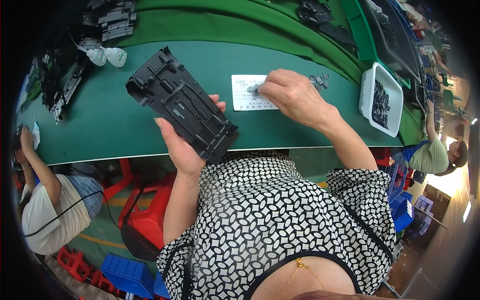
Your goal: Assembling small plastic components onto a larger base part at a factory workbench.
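Head view looks down at a person in a black and white patterned top, sitting at a green table (pixel 125 125).

Nearest is the left hand (pixel 182 145). It is closed around a flat black plastic part (pixel 182 105). The palm sits under the near end and the fingertips peek out on the right side. The part is held up a little over the near edge of the table, slanting from near right to far left, so its bumpy side faces up where the person can see it. It is long, with many ribs, little walls and slots on it. It looks hard and stiff.

A bit farther and to the right is the right hand (pixel 292 92). Its fingers are pinched together on a tiny grey piece (pixel 252 89), right on top of a white paper card (pixel 250 93). The card lies flat on the table, maybe to keep small bits easy to see.

Farther right is a white tray (pixel 368 92) with small dark pieces. At the far left lie two small white bottles (pixel 107 56). More black parts (pixel 112 22) are stacked at the far side. Other people work at the left and right edges.
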Tool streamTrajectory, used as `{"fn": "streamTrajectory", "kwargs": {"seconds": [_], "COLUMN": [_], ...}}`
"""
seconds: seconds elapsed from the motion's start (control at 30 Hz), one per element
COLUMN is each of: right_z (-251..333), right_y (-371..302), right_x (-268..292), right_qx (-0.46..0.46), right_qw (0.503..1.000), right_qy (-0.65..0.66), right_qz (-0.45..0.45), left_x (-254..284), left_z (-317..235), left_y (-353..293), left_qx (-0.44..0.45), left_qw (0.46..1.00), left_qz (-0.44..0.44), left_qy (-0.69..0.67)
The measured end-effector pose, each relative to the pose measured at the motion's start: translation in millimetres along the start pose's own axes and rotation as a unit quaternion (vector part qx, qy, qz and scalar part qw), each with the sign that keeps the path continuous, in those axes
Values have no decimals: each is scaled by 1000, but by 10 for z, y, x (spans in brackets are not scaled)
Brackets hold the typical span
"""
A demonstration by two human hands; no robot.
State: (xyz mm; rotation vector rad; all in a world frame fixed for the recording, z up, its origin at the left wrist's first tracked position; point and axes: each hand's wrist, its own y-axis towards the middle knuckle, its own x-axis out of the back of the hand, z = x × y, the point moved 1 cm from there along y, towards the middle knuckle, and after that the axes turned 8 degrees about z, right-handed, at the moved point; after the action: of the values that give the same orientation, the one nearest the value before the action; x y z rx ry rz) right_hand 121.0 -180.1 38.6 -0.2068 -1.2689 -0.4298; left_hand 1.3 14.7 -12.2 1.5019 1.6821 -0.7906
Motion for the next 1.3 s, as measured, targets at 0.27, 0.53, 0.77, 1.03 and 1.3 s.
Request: {"fn": "streamTrajectory", "kwargs": {"seconds": [0.27, 0.53, 0.77, 1.03, 1.3], "right_z": [-14, 51, 154, 579, 874], "right_y": [-133, -247, -265, -245, -89], "right_x": [67, 45, 72, 152, 39], "right_qx": [-48, -302, -284, -248, 105], "right_qw": [996, 561, 506, 706, 949], "right_qy": [70, 769, 813, 660, 231], "right_qz": [-30, -42, -45, -55, -186], "left_x": [15, 11, -49, -298, -528], "left_z": [15, 11, -22, -83, -126], "left_y": [6, -1, 27, 75, 119], "left_qx": [0, -3, 3, 44, 56], "left_qw": [1000, 1000, 999, 997, 997], "left_qz": [5, 6, -14, -20, -40], "left_qy": [-6, -27, -37, -57, 38]}}
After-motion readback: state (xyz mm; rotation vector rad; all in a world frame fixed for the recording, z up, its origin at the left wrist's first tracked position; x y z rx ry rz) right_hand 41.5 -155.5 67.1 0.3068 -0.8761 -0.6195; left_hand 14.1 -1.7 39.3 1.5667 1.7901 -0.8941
